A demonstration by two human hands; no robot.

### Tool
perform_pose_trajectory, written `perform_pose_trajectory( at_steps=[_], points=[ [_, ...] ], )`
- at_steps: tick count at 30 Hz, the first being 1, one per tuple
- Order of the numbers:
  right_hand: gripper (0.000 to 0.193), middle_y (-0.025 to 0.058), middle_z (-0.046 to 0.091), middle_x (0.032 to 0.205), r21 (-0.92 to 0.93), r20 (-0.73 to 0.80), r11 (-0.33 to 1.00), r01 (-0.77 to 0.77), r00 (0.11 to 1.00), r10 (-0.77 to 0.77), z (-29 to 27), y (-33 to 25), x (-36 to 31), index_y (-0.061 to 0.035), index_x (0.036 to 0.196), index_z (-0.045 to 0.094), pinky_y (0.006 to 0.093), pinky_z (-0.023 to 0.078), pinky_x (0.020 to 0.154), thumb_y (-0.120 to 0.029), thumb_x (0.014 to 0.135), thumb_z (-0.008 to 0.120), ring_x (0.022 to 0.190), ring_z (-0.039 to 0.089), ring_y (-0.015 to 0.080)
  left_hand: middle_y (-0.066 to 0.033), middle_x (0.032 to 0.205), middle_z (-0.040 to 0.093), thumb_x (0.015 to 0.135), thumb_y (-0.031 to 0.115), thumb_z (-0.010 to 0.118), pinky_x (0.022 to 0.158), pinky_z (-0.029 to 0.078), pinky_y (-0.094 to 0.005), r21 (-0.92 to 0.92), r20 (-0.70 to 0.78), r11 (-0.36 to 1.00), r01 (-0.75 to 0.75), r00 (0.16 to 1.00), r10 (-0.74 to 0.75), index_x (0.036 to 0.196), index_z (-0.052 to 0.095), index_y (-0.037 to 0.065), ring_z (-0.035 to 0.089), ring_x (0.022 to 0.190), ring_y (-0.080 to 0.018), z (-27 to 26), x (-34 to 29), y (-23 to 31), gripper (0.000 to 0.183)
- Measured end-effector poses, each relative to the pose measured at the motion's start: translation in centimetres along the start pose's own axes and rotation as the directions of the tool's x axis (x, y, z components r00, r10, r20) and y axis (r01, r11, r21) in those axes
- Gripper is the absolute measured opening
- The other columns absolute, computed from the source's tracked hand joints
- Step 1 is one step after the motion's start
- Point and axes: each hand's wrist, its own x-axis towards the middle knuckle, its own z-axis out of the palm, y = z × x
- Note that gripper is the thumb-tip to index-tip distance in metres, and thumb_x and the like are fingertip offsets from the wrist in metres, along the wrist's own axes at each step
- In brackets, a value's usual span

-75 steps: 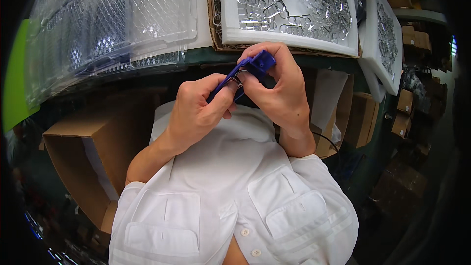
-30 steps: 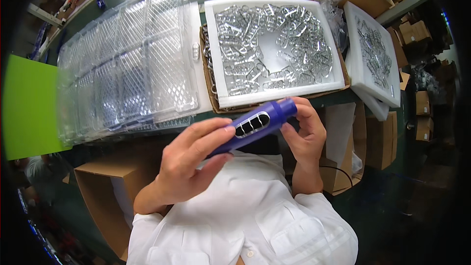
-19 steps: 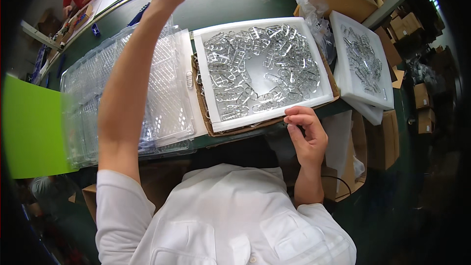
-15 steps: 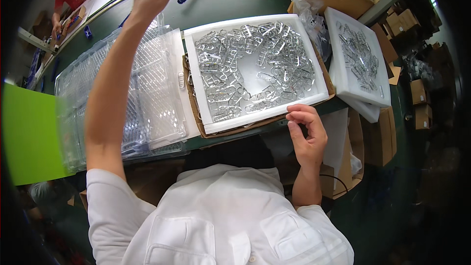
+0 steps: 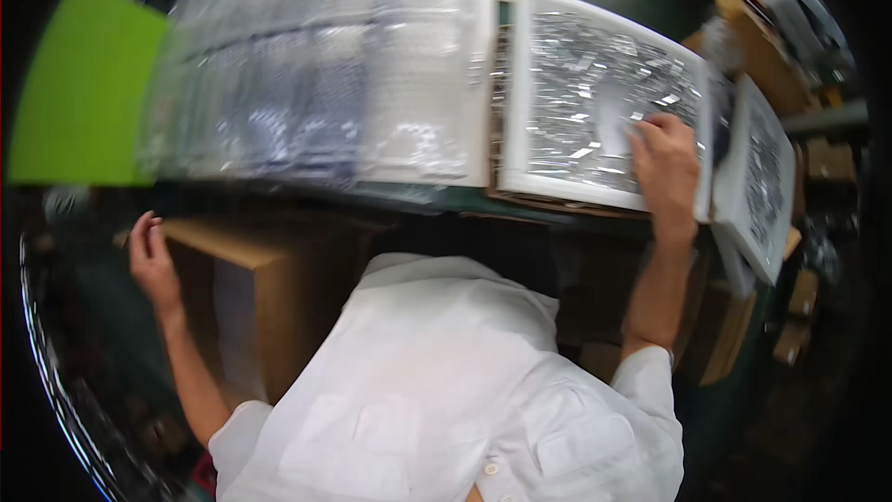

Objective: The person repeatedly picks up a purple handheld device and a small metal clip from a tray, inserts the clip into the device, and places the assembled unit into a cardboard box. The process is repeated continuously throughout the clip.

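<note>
My right hand (image 5: 667, 167) reaches over the near right part of a white foam tray (image 5: 517, 93). Its thumb and fingers are drawn together, and blur hides what they may hold. Many shiny oblong metal pieces (image 5: 569, 65) lie in the tray around a bare white patch. Far to the left, my left hand (image 5: 154, 265) hangs low in front of the bench, its fingers loosely bent and a little apart with nothing seen in them. Beside it stands a brown cardboard box (image 5: 269, 256).
Clear plastic blister trays (image 5: 418, 74) cover the bench left of the foam tray. A bright green sheet (image 5: 84, 93) stands at the far left. A second white foam tray (image 5: 757, 177) with metal pieces leans at the right. More cardboard boxes (image 5: 720, 330) are below it.
My view has swung left and blurred. My left hand has dropped from the far side of the bench to its lower left front. My right hand has moved from the tray's edge over the pieces.
</note>
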Motion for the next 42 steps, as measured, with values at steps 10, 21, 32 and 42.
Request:
perform_pose_trajectory(
  at_steps=[10,21,32,42],
  points=[
    [0.019,0.0160,0.070,0.129,0.204,-0.121,0.970,0.131,0.987,-0.108,1.0,1.7,-0.8,0.0026,0.119,0.072,0.0377,0.050,0.105,-0.004,0.102,0.065,0.120,0.066,0.0291,-0.0211,0.117,0.068,0.082,0.025,0.078,0.096,0.053,-0.0493,0.365,0.650,0.874,0.322,0.584,-0.486,0.133,0.061,0.005,0.064,0.113,-0.0427,-4.0,-36.4,-10.3,0.058],
    [0.024,0.0135,0.071,0.129,0.252,-0.155,0.960,0.125,0.984,-0.087,-1.9,-1.0,-1.7,0.0026,0.124,0.073,0.0364,0.049,0.106,-0.002,0.103,0.064,0.120,0.067,0.0258,-0.0190,0.120,0.067,0.080,0.035,0.084,0.095,0.051,-0.0495,0.527,0.613,0.781,0.335,0.488,-0.622,0.126,0.064,0.005,0.063,0.116,-0.0400,-6.1,-36.2,-7.4,0.058],
    [0.023,0.0132,0.072,0.128,0.262,-0.169,0.960,0.103,0.984,-0.059,-1.9,-1.6,-3.6,0.0029,0.123,0.074,0.0356,0.051,0.104,-0.007,0.105,0.063,0.118,0.068,0.0238,-0.0032,0.101,0.072,0.099,0.020,0.072,0.083,0.057,-0.0361,-0.433,0.436,0.294,0.852,0.484,-0.759,0.112,0.066,0.006,0.070,0.093,-0.0181,-6.4,-24.3,-12.7,0.020],
    [0.030,0.0078,0.071,0.120,0.429,-0.104,0.895,-0.124,0.977,0.185,-1.3,0.8,-5.4,-0.0025,0.136,0.069,0.0283,0.054,0.095,-0.008,0.107,0.061,0.103,0.067,0.0148,-0.0094,0.113,0.070,0.097,0.023,0.075,0.094,0.055,-0.0379,-0.138,0.491,0.065,0.988,0.125,-0.862,0.115,0.066,0.004,0.068,0.107,-0.0202,2.9,-22.7,-21.3,0.028]
  ],
)
